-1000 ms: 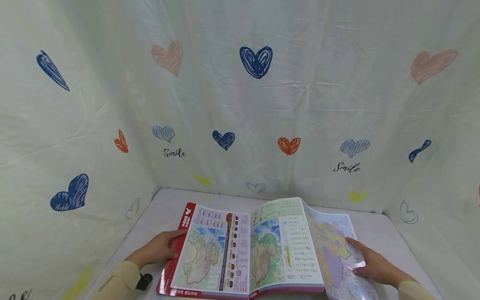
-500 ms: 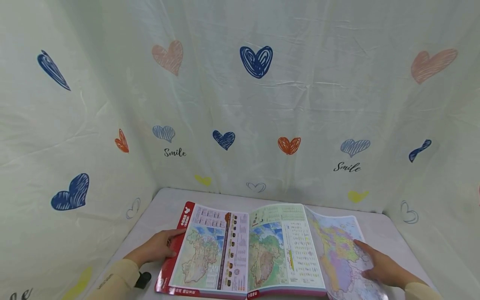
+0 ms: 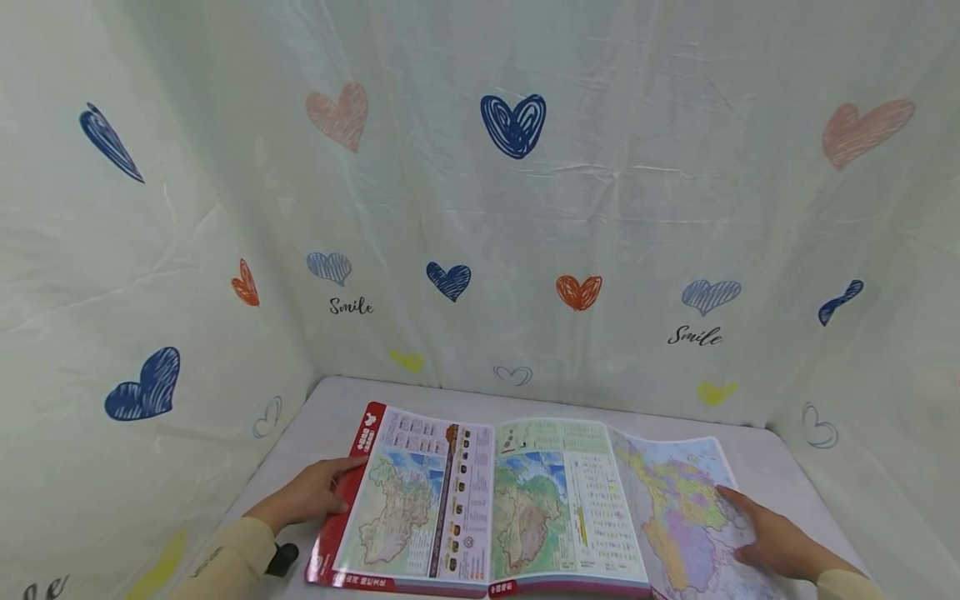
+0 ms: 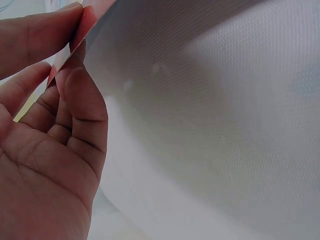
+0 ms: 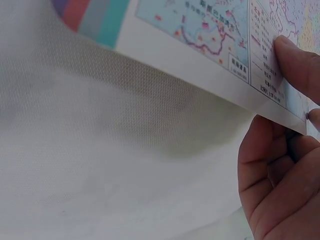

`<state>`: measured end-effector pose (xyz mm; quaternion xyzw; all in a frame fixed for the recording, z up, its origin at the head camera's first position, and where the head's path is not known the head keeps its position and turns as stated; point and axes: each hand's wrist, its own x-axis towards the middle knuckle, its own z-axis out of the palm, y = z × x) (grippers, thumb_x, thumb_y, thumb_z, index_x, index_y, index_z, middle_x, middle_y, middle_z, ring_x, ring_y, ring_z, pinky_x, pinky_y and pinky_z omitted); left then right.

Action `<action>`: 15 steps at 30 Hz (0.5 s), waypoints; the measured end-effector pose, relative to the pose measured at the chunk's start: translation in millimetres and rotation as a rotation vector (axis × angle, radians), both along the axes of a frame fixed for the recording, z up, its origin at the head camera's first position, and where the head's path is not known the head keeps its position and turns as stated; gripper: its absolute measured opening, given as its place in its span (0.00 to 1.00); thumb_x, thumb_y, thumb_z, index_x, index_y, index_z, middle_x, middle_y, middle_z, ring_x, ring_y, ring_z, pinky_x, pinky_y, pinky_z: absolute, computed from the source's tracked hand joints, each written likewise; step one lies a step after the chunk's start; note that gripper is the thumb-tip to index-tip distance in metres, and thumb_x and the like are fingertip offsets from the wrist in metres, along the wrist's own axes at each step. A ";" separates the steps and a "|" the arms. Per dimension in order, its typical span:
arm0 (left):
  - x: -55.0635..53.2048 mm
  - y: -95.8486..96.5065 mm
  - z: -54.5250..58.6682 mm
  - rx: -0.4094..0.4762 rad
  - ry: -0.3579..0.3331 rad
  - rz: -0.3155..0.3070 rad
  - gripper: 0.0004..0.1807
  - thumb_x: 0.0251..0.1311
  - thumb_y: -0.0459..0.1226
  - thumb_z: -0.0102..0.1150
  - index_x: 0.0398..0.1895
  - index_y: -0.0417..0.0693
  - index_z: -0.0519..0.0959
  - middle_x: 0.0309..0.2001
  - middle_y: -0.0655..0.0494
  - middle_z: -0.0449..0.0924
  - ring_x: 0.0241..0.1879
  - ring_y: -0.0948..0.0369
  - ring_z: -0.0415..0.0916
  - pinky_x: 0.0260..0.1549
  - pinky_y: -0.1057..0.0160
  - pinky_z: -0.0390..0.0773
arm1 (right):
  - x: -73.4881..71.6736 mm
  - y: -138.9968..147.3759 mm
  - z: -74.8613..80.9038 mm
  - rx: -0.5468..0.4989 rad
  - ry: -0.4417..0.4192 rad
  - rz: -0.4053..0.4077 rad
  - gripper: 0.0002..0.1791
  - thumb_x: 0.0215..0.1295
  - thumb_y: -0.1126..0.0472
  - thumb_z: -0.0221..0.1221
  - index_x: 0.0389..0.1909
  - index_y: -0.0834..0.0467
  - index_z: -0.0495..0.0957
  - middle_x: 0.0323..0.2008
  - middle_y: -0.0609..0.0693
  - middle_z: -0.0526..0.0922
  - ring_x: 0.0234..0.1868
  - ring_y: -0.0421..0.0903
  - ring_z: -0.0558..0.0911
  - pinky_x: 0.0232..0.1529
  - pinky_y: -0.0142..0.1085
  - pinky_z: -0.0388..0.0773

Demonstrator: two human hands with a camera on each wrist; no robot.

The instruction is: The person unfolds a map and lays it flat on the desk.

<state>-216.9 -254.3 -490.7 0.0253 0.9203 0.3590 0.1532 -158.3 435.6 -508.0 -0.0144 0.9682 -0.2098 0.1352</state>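
Note:
A map atlas (image 3: pixel 397 517) lies spread out on the white table, its left side bordered in red. My left hand (image 3: pixel 306 493) pinches that red edge; in the left wrist view the thumb is above the red edge (image 4: pixel 90 22) and curled fingers (image 4: pixel 87 95) are beneath. A middle page (image 3: pixel 532 508) with a relief map stands slightly arched. The right-hand page (image 3: pixel 675 500) carries a colourful map. My right hand (image 3: pixel 776 537) holds its outer edge, with the thumb (image 5: pixel 300 65) on top and the other fingers below in the right wrist view.
The white table (image 3: pixel 330 400) extends behind the atlas to a pale curtain (image 3: pixel 615 208) printed with hearts and "Smile". The curtain also surrounds the left and right sides. A small black object (image 3: pixel 282 560) sits at my left wrist.
My right hand has moved right and slightly down with the page edge. The atlas lies flatter and wider, its middle page lower. My left hand has shifted slightly left.

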 end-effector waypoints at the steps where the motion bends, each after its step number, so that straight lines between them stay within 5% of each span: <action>1: 0.1 -0.1 0.1 -0.002 0.002 -0.001 0.41 0.45 0.25 0.72 0.69 0.42 0.72 0.51 0.44 0.75 0.42 0.52 0.71 0.35 0.56 0.80 | 0.4 1.1 0.0 0.003 0.003 0.001 0.53 0.43 0.59 0.75 0.70 0.69 0.59 0.59 0.80 0.66 0.57 0.80 0.68 0.53 0.69 0.65; 15: 3.0 2.4 -6.9 0.006 0.001 0.030 0.43 0.45 0.24 0.72 0.70 0.43 0.70 0.55 0.40 0.73 0.43 0.51 0.72 0.34 0.56 0.83 | -6.7 17.3 -4.6 0.033 -0.065 -0.048 0.53 0.45 0.59 0.75 0.70 0.69 0.56 0.59 0.82 0.65 0.55 0.80 0.70 0.51 0.69 0.66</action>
